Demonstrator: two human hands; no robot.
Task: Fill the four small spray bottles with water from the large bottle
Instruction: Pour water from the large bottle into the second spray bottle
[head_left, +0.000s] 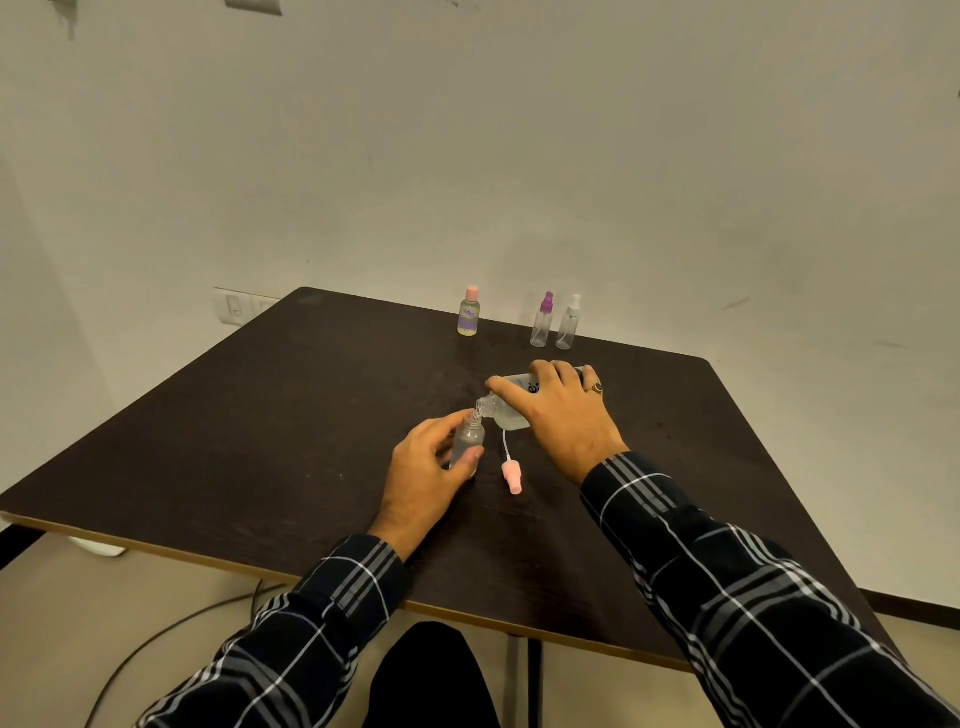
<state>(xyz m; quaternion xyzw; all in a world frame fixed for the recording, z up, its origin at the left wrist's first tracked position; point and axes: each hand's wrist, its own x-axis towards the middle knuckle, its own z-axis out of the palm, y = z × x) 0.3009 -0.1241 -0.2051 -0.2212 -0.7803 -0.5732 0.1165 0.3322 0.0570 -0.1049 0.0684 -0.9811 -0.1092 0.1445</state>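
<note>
You are mid-pour: your left hand (423, 467) curls round the uncapped spray bottle (467, 439), and your right hand (561, 415) grips the large bottle (506, 415), tipped with its neck at that mouth. Next, level off before it overflows, then refit the pink spray head (511, 475) lying between your hands

Left sleeve (291, 639): was long and dark, crossed by thin white lines and broader grey stripes.
Right sleeve (727, 587): bore the same plaid and reached to the wrist.
Ring (597, 387): was gold-coloured with a dark top, worn on the right hand (561, 415).
Trousers (431, 675): were plain black.
</note>
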